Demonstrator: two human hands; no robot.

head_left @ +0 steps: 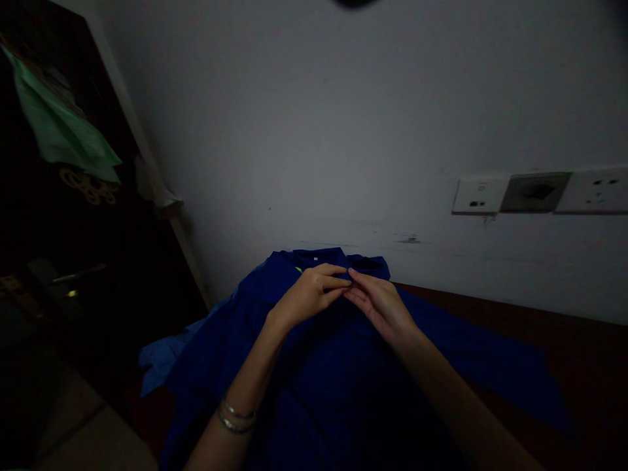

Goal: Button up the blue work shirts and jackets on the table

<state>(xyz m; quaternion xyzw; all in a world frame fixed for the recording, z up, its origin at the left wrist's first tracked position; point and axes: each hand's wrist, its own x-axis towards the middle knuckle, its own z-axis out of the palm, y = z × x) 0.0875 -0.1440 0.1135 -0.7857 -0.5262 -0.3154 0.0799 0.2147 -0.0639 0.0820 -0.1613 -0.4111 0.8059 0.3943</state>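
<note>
A dark blue shirt (314, 373) lies spread on a dark brown table (564, 353), its collar toward the wall. My left hand (307, 294) and my right hand (380, 302) meet just below the collar, fingertips pinched together on the shirt's front opening. Two thin bracelets (236, 417) circle my left wrist. Whatever small part the fingers pinch is hidden between them.
A white wall stands right behind the table, with sockets and a switch plate (534, 191) at the right. A dark door with a handle (78, 273) and hanging green cloth (61, 124) is at the left. A shirt sleeve hangs over the table's left edge.
</note>
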